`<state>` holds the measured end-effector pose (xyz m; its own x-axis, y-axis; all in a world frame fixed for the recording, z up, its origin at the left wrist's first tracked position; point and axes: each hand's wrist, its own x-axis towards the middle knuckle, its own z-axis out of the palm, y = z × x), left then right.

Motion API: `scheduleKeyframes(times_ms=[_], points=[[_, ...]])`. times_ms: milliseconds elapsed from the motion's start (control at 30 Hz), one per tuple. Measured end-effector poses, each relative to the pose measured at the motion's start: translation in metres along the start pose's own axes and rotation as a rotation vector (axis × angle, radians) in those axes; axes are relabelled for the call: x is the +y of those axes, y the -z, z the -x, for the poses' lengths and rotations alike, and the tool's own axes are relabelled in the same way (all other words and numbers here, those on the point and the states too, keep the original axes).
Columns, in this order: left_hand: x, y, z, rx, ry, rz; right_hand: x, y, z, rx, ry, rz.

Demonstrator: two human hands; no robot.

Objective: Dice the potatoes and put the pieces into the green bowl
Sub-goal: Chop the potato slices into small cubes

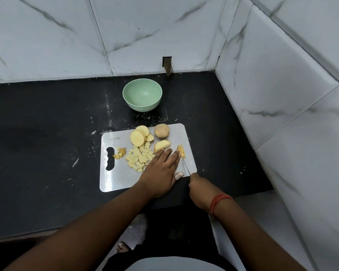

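A steel cutting board lies on the black counter. On it are a whole potato, round slices, a half piece and a heap of diced pieces. My left hand lies flat on the board, its fingertips holding a small potato piece. My right hand grips a knife whose thin blade reaches up to that piece. The green bowl stands empty behind the board.
Marble-tiled walls close the counter at the back and on the right. A small wall opening sits behind the bowl. A few potato bits lie near the board's handle hole. The counter's front edge runs under my forearms.
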<state>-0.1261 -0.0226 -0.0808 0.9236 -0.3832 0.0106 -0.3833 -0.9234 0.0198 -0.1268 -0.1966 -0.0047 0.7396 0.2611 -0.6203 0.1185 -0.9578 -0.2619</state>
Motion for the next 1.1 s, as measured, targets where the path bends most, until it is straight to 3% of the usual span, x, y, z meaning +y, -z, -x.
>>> scheduleKeyframes(times_ms=[267,600,800,933,1100], points=[[0.002,-0.001,0.004,0.04,0.005,0.018,0.011,0.029,-0.003,0.143,-0.021,-0.107],[0.002,0.003,0.003,0.092,-0.026,-0.021,0.002,0.051,-0.035,0.077,0.061,0.177],[0.004,0.001,0.003,0.137,0.002,0.025,0.006,0.056,-0.038,0.07,0.132,0.223],[0.003,0.0,0.004,0.136,0.017,0.052,0.005,0.053,-0.04,0.037,0.103,0.141],[0.001,-0.002,0.004,0.148,0.004,0.051,0.008,0.045,-0.037,0.082,0.057,-0.15]])
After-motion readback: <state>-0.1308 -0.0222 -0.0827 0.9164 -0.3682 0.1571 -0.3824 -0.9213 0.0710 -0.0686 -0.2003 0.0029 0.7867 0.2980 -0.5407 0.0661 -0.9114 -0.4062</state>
